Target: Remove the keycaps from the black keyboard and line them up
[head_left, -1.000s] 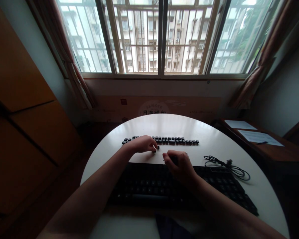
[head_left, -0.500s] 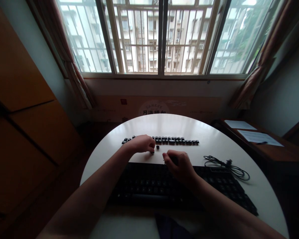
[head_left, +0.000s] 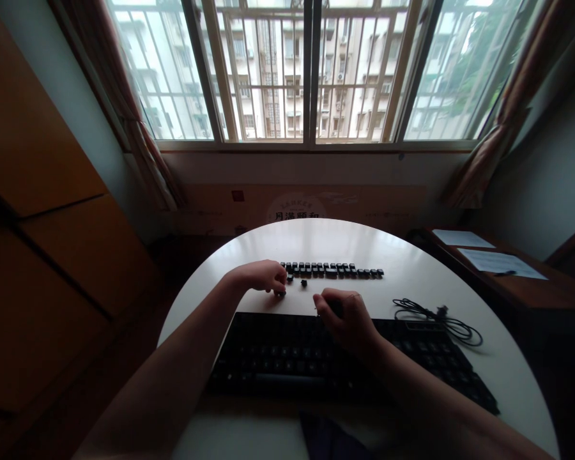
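Left hand [head_left: 264, 276] shifted left, held keycap [head_left: 280, 293] too; loose keycap [head_left: 290, 278] uncovered

Daylight is pouring in through this wide window [head_left: 310, 83], metal bars [head_left: 278, 87] are crossing it, and apartment blocks [head_left: 294, 64] are peeking through behind. Pinkish curtains [head_left: 146, 150] are hanging down both sides. A big orange-brown cabinet [head_left: 60, 249] is looming on the left, the floor [head_left: 129, 338] is basically sinking into shadow, and a round white table [head_left: 364, 246] is catching all the glare. On the right, papers [head_left: 501, 263] are lying on a brown desk [head_left: 565, 292].
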The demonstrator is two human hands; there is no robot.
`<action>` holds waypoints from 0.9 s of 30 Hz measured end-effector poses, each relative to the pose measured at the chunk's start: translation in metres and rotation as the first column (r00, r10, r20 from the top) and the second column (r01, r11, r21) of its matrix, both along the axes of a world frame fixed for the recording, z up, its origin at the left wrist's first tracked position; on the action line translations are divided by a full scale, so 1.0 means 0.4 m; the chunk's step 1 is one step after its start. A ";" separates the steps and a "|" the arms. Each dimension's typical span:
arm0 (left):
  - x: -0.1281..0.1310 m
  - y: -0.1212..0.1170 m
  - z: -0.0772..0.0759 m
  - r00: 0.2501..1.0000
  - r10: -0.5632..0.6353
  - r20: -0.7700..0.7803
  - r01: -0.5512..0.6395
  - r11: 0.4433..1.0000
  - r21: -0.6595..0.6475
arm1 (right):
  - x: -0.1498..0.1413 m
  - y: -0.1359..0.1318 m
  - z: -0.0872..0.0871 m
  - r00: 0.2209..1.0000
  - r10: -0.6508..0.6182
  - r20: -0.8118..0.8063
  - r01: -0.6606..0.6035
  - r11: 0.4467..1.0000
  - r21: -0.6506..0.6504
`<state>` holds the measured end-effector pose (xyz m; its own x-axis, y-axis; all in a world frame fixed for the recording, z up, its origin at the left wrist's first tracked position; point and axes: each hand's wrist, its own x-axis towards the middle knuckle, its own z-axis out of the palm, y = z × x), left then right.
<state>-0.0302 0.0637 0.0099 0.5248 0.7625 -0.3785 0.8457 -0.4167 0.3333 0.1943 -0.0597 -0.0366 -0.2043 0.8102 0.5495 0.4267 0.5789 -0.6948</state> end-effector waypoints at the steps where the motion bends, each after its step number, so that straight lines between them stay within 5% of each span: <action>1: -0.005 0.002 -0.001 1.000 0.003 0.000 -0.003 1.000 -0.005 | 0.000 0.000 0.000 1.000 -0.001 0.000 0.001 1.000 -0.001; 27: -0.040 0.006 0.016 0.998 0.063 -0.006 -0.063 0.997 0.036 | 0.002 -0.004 -0.001 1.000 -0.007 -0.004 0.007 1.000 0.005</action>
